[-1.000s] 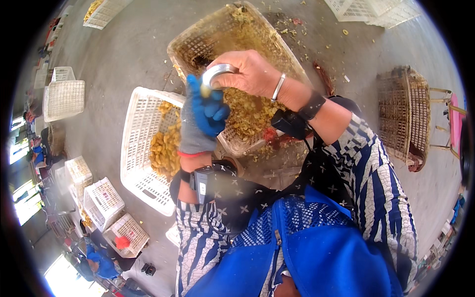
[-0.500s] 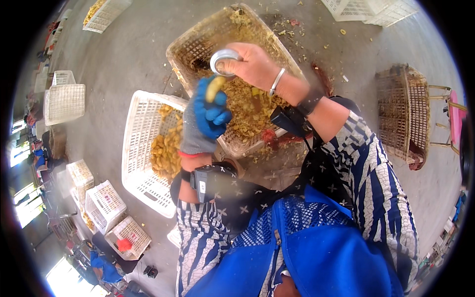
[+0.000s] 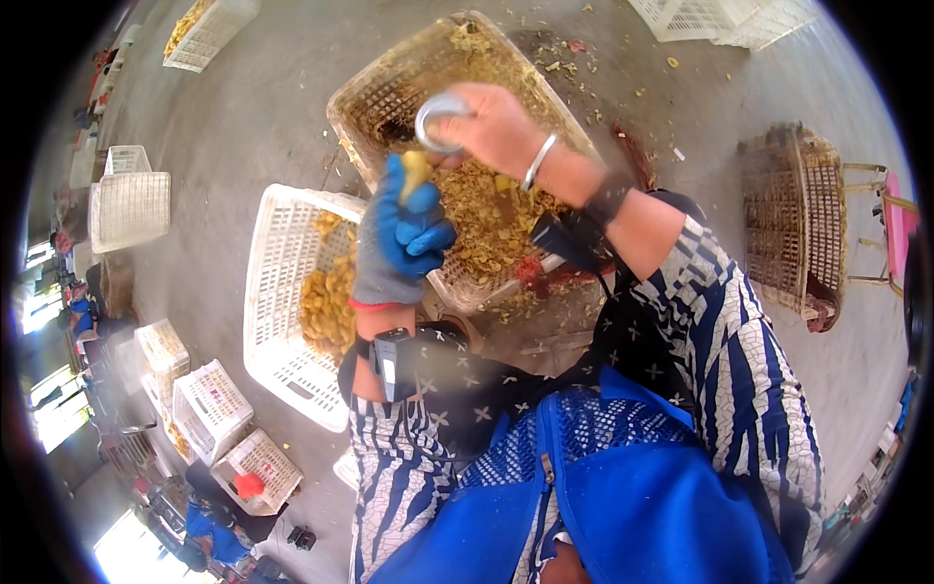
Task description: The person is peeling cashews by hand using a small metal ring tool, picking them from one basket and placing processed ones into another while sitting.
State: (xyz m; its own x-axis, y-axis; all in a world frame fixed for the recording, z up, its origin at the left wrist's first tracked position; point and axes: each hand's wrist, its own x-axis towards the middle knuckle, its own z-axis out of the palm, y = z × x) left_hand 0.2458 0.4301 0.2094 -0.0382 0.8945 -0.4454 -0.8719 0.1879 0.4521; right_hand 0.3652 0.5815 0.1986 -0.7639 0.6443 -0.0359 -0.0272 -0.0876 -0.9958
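Piece of yellow produce is grasped in the gloved left hand, with its upper end left bare beside the thumb. As seen from above, it is placed over the left side of the stained crate. Blue-coated fingers are curled round its lower part; if that grip were loosened by juice on the coating, the piece could be dropped among the peelings below.

Just above the bare end, a metal ring is grasped in the ungloved right hand, fingers and thumb being closed on it. Whether the produce is touched by the ring cannot be told, because both are blurred there. If the ring is edged, which is not shown, the bare right fingertips could be nicked, as they are held close to the piece without cover. The gloved thumb could likewise be caught, since it is raised next to the exposed end. A bracelet is worn on the right wrist and might be snagged on the crate's rim if the arm were lowered.

To the left, yellow pieces are held in a white crate, set so near the stained one that stray peelings could be mixed in. Farther off, scraps are scattered on the floor, where a foot could be slipped on.
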